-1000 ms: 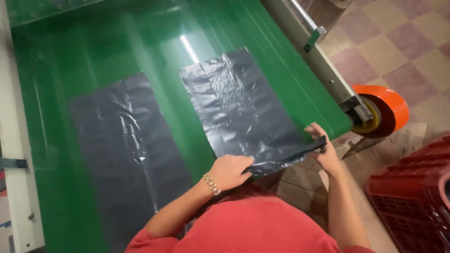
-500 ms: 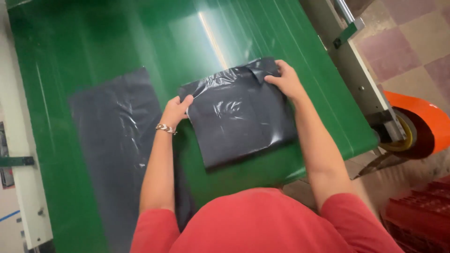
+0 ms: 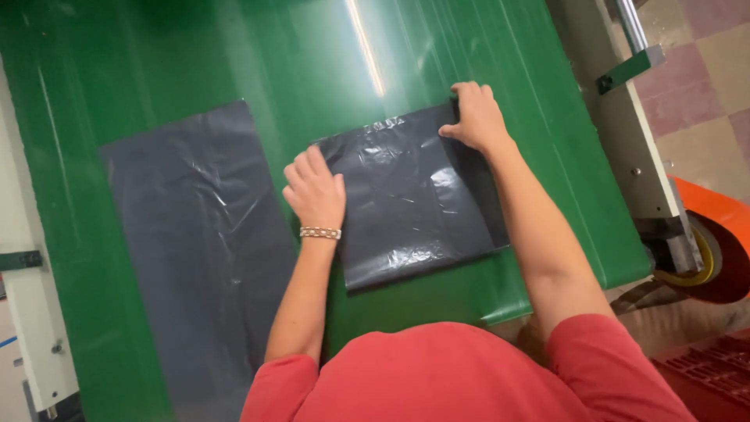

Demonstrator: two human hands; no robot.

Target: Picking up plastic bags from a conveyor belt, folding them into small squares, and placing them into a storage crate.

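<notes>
Black, glossy, crinkled plastic forms the folded rectangular bag (image 3: 414, 199), laid near the front edge of the smooth green conveyor belt (image 3: 156, 55). A second flat black plastic bag (image 3: 199, 250) is spread just beside it, towards the belt's left edge. The left hand (image 3: 316, 191) is pressed flat, fingers together, on the folded bag's left edge; the right hand (image 3: 476, 117) is pressed on its far right corner.
</notes>
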